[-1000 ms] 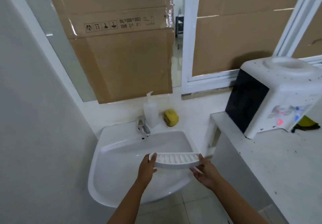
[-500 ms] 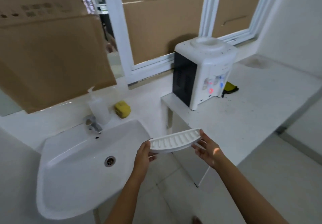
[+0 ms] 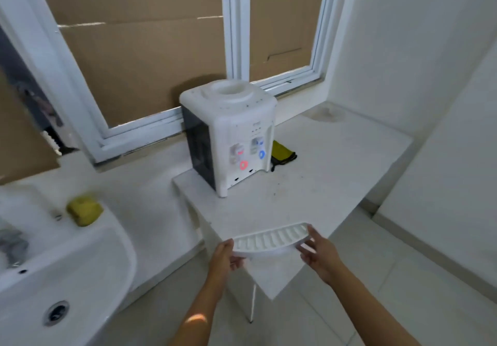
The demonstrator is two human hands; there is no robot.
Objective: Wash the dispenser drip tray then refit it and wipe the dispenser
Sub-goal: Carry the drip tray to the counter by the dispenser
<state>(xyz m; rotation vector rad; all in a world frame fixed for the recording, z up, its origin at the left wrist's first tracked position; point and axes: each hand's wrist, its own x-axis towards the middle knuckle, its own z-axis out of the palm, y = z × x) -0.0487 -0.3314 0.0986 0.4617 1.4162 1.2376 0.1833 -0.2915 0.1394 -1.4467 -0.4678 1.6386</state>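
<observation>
Your left hand and right hand grip the drip tray by its ends. It is white, curved, with a slotted top.

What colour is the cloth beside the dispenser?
Yellow with dark edging, in the head view: cloth, dispenser.

White ribbed drip tray, yellow sponge

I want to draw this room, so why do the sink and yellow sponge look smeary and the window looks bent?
Head view: the sink and sponge at the left edge are blurred, the dispenser and tray sharper; the wide lens bows the window frame; a bright spot of light lies on the left forearm.
</observation>
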